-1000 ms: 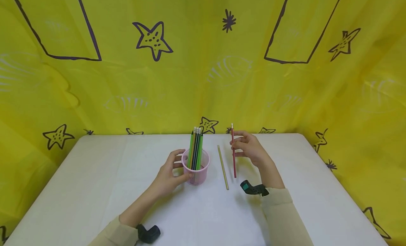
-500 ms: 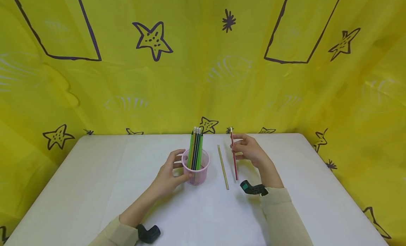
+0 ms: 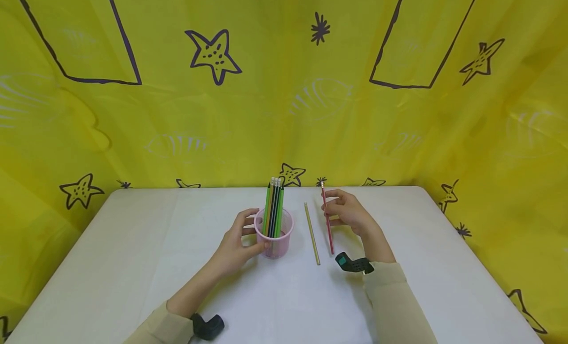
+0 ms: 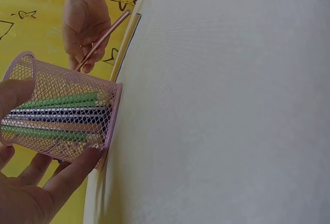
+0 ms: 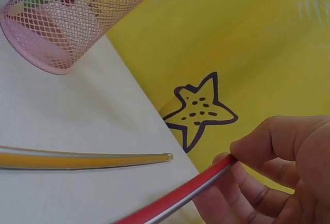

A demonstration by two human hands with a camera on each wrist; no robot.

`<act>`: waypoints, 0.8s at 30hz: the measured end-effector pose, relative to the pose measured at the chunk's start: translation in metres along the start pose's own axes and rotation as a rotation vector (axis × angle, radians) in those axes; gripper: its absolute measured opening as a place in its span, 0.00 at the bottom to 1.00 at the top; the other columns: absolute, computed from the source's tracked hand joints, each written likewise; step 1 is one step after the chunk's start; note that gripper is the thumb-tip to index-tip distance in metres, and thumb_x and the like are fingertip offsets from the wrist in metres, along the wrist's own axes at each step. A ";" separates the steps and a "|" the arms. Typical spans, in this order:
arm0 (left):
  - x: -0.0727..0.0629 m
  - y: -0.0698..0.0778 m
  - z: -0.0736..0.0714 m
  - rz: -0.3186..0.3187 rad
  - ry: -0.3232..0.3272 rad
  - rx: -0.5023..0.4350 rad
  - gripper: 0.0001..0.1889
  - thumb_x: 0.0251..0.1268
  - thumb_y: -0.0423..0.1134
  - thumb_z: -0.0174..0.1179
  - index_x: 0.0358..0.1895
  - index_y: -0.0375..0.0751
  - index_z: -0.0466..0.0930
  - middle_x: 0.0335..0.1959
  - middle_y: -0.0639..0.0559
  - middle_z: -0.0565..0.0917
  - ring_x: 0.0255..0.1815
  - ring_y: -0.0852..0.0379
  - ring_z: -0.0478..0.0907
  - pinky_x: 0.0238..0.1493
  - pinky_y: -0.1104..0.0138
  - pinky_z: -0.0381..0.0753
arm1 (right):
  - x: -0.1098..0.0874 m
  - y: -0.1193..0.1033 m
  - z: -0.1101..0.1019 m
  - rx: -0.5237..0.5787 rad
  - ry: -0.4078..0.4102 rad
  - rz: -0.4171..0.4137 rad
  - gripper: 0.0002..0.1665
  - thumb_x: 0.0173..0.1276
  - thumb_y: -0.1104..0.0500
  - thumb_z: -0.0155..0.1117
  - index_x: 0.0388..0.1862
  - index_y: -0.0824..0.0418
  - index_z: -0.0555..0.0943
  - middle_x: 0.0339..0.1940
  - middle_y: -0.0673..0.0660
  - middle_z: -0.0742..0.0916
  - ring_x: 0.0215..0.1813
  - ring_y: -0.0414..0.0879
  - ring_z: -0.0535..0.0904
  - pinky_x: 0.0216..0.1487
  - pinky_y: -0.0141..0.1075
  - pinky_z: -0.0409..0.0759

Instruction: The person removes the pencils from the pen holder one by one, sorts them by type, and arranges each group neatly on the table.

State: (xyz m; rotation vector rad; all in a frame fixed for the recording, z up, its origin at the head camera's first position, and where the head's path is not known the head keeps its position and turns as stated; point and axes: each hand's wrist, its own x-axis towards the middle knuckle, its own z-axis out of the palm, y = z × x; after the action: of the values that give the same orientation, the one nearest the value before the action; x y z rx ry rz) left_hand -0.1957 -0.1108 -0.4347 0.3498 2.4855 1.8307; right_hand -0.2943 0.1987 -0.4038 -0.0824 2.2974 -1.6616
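Observation:
A pink mesh pencil cup [image 3: 277, 248] stands upright on the white table, with several green, black and yellowish pencils [image 3: 273, 211] in it. My left hand [image 3: 237, 245] curls round its left side, thumb at the front; the left wrist view shows thumb and fingers on the mesh [image 4: 67, 87]. To the right, my right hand [image 3: 350, 211] pinches a red pencil [image 3: 330, 233] between thumb and fingers, eraser end up and the lower end tilted towards me. A yellow pencil [image 3: 312, 235] lies flat on the table between the cup and the red pencil.
The white table [image 3: 133, 265] reaches back to a yellow curtain [image 3: 248, 122] printed with stars and fish. Dark wrist cameras [image 3: 355, 263] are strapped at both cuffs.
The red pencil's eraser end has dipped slightly and its lower end has swung a little towards me and right. The left hand and the cup have stayed put.

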 end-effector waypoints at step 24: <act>0.000 0.003 -0.001 -0.005 -0.009 -0.009 0.42 0.58 0.37 0.73 0.73 0.54 0.58 0.66 0.42 0.74 0.64 0.41 0.76 0.59 0.47 0.80 | 0.006 0.009 0.007 -0.110 0.006 0.095 0.29 0.68 0.67 0.63 0.68 0.65 0.71 0.43 0.62 0.81 0.35 0.47 0.80 0.35 0.37 0.87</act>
State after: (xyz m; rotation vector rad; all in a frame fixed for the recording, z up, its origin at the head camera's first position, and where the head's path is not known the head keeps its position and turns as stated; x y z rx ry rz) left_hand -0.1954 -0.1109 -0.4319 0.3505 2.4691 1.8334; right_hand -0.2969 0.1940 -0.4158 0.0080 2.3569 -1.4914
